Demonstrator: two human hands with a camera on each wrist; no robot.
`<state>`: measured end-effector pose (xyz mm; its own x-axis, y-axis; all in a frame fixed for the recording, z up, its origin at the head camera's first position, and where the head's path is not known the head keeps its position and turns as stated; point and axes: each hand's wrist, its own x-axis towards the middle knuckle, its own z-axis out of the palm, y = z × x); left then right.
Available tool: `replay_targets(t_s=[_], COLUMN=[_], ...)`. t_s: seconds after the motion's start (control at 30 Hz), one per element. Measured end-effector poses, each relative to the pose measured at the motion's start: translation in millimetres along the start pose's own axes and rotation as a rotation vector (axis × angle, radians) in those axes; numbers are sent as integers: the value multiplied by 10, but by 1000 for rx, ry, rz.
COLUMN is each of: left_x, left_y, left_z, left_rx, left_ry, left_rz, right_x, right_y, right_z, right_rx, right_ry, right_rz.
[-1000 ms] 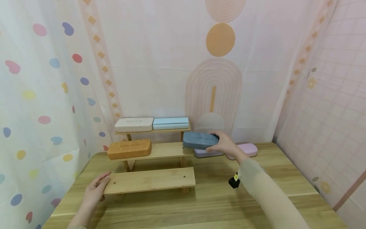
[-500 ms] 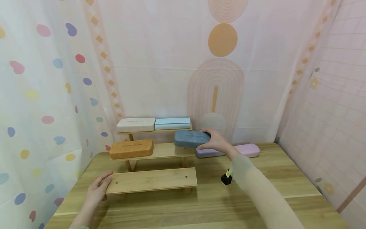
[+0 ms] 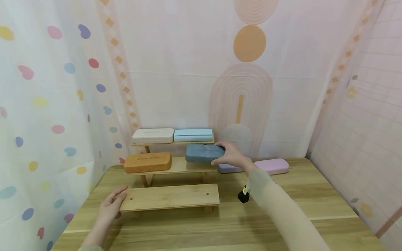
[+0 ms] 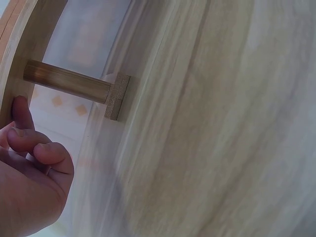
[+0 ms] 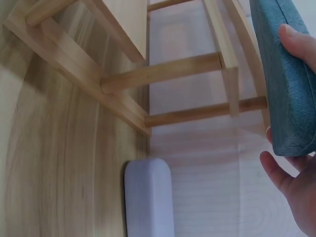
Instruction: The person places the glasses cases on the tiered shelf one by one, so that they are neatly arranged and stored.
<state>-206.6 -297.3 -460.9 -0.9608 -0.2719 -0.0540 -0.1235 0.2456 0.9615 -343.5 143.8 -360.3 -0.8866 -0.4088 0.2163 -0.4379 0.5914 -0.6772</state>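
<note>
My right hand grips the right end of a blue glasses case, thumb on one side and fingers on the other. The case overlaps the right part of the wooden display stand's middle step in the head view. In the right wrist view, the blue case appears beside the stand's side frame. My left hand holds the left end of the stand's lowest step; curled fingers show at its underside. An orange glasses case lies on the middle step's left half.
A white case and a light blue case sit side by side on the top step. Right of the stand, a lavender case and a pink case lie on the table. A small black object shows by the right sleeve.
My right hand has carried the blue case leftward, from over the lavender case to over the middle step. My left hand keeps its hold on the lowest step. The head view has shifted slightly.
</note>
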Motion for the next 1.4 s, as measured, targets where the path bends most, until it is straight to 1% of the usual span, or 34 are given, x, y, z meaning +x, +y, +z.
replay_targets(t_s=[0.2, 0.4, 0.63, 0.83, 1.03, 1.2, 1.4], left_x=[-10, -18, -20, -24, -36, -34, -46], left_y=[2, 2, -4, -1, 8, 28, 40], left_z=[34, 20, 22, 28, 53, 54, 53], left_rx=[-21, -15, -25, 3, 15, 36, 38], left_ry=[18, 15, 14, 9, 20, 14, 1], left_rz=[-2, 4, 17, 23, 21, 7, 5], right_x=[25, 75, 112, 141, 143, 132, 140], right_y=[-34, -106, -163, -193, -201, -207, -202], right_z=[90, 162, 248, 295, 326, 339, 355], right_rx=[-18, -36, -32, -35, -23, -36, -60], right_ry=[-4, -11, -22, -24, -32, -38, -35], right_rz=[-16, -49, -42, -33, -21, -30, -41])
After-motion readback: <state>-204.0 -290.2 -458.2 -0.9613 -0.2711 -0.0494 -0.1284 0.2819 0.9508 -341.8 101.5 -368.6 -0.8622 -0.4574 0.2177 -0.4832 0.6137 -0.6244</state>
